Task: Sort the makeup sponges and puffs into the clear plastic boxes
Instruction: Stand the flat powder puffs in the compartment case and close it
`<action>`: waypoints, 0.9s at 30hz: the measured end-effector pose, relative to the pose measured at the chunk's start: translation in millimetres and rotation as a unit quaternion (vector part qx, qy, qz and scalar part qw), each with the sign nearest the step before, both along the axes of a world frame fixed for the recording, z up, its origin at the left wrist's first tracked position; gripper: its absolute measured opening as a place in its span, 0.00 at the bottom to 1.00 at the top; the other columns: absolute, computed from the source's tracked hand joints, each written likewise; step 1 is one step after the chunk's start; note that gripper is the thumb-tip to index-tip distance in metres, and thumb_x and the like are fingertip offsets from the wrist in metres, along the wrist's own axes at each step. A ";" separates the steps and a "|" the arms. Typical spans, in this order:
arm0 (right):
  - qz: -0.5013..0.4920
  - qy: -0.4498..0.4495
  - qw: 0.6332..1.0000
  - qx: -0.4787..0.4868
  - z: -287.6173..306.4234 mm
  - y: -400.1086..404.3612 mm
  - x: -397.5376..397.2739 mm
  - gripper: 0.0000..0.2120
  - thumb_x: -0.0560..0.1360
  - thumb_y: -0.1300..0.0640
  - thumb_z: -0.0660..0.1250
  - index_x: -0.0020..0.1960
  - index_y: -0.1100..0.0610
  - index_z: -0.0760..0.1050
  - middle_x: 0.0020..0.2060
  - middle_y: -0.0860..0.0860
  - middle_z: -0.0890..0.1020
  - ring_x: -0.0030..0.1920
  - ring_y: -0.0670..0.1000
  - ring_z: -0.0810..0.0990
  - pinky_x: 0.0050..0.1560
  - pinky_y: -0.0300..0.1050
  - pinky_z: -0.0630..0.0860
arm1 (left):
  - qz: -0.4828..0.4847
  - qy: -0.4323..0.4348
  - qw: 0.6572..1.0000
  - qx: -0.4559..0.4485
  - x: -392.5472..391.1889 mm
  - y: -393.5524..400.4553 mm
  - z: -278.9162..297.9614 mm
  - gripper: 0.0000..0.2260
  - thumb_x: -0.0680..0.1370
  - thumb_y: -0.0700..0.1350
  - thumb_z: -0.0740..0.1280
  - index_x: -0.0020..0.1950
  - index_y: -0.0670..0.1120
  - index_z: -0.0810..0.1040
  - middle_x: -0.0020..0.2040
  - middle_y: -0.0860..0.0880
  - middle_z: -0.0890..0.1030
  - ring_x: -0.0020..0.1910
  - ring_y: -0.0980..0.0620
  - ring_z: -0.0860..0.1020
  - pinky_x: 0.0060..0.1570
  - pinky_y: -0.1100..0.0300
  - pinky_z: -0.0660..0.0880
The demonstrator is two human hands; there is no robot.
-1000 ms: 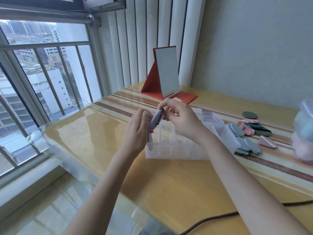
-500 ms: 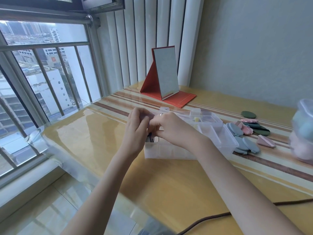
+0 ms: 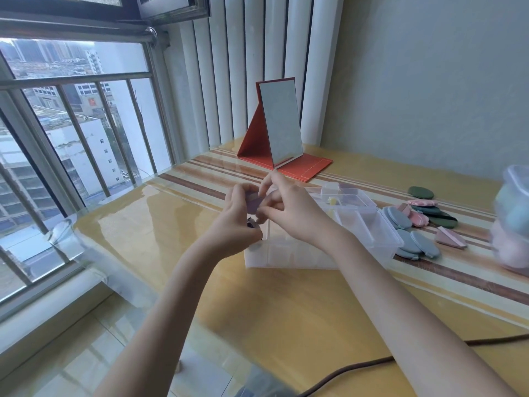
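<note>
A clear plastic box with compartments stands mid-table, lid open at its right. Just above its left end my left hand holds a flat purple puff. My right hand pinches the same puff from the right, index finger raised. To the right of the box lie several flat puffs: grey-blue ones, pink ones, dark green ones and a pink wedge. A clear tub of pale round sponges stands at the far right edge.
A red folding mirror stands at the back of the table near the white blinds. A dark cable crosses the near right of the table. The table's left edge drops off beside the barred window.
Both hands dipped toward the left end of the box, then rose a little; the purple puff is again visible between them.
</note>
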State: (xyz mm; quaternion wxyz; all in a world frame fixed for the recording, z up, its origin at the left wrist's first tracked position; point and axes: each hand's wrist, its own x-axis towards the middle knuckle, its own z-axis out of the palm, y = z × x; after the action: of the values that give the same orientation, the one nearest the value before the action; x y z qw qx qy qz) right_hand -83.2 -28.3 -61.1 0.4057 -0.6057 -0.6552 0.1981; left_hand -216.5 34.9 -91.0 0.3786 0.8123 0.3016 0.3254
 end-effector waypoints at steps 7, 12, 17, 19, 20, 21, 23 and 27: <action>-0.047 -0.070 0.996 0.012 -5.0 3.5 -4.2 0.17 0.78 0.59 0.64 0.65 0.48 0.70 0.53 0.50 0.71 0.41 0.42 0.72 0.47 0.38 0.68 | 0.005 0.019 1.000 -0.008 3.5 -1.1 0.8 0.26 0.69 0.27 0.59 0.60 0.51 0.62 0.54 0.59 0.65 0.53 0.70 0.68 0.44 0.80 0.68; -0.052 -0.064 0.997 0.000 -4.9 3.8 -3.1 0.21 0.77 0.64 0.63 0.67 0.50 0.66 0.48 0.47 0.75 0.40 0.42 0.72 0.45 0.38 0.69 | -0.009 0.019 1.000 -0.015 4.1 -0.2 0.9 0.27 0.69 0.26 0.59 0.62 0.50 0.64 0.59 0.51 0.67 0.55 0.62 0.74 0.52 0.70 0.74; -0.066 0.015 0.998 0.018 -0.9 3.4 6.7 0.13 0.75 0.65 0.66 0.57 0.52 0.75 0.44 0.49 0.78 0.37 0.45 0.75 0.40 0.35 0.74 | -0.014 0.023 1.000 -0.005 2.4 -3.1 2.2 0.26 0.69 0.25 0.59 0.59 0.51 0.65 0.58 0.53 0.69 0.58 0.61 0.72 0.48 0.74 0.73; -0.071 0.046 0.996 0.030 0.9 2.2 13.1 0.11 0.75 0.66 0.66 0.51 0.52 0.79 0.44 0.50 0.81 0.37 0.47 0.79 0.41 0.35 0.76 | 0.003 0.033 0.999 0.002 2.5 -5.0 2.5 0.25 0.69 0.26 0.59 0.59 0.51 0.65 0.58 0.50 0.69 0.57 0.59 0.71 0.45 0.72 0.73; -0.072 0.057 0.995 0.035 2.1 1.0 15.9 0.12 0.75 0.67 0.66 0.47 0.50 0.80 0.44 0.50 0.82 0.38 0.48 0.81 0.42 0.37 0.78 | 0.010 0.035 0.999 0.000 2.4 -5.5 2.7 0.26 0.69 0.27 0.59 0.60 0.51 0.64 0.59 0.50 0.68 0.56 0.60 0.71 0.43 0.71 0.74; -0.065 0.062 0.995 0.035 3.4 -0.2 17.9 0.15 0.75 0.68 0.65 0.44 0.48 0.80 0.43 0.50 0.83 0.40 0.48 0.83 0.44 0.38 0.79 | 0.014 0.035 0.999 -0.007 2.5 -6.0 3.2 0.27 0.70 0.27 0.60 0.61 0.52 0.63 0.61 0.49 0.67 0.55 0.62 0.71 0.42 0.70 0.74; -0.029 0.031 0.999 0.015 6.0 -3.5 18.4 0.18 0.76 0.70 0.61 0.41 0.49 0.79 0.41 0.49 0.83 0.42 0.45 0.83 0.45 0.33 0.76 | 0.016 0.036 0.999 -0.021 2.9 -7.9 5.7 0.29 0.70 0.27 0.60 0.62 0.54 0.61 0.63 0.50 0.66 0.54 0.63 0.71 0.42 0.68 0.75; 0.013 -0.116 0.993 0.016 6.6 -2.8 11.8 0.15 0.76 0.70 0.59 0.45 0.55 0.80 0.46 0.52 0.79 0.47 0.49 0.77 0.47 0.34 0.71 | 0.001 0.017 0.999 -0.035 2.4 -13.1 10.1 0.26 0.72 0.29 0.63 0.62 0.53 0.64 0.64 0.49 0.66 0.55 0.61 0.71 0.39 0.73 0.75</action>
State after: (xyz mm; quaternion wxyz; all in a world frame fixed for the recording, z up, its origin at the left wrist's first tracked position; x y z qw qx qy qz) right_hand -71.4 -31.1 -54.5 0.3338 -0.6095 -0.7088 0.1216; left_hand -214.1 21.7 -80.9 0.4013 0.8037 0.3196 0.3015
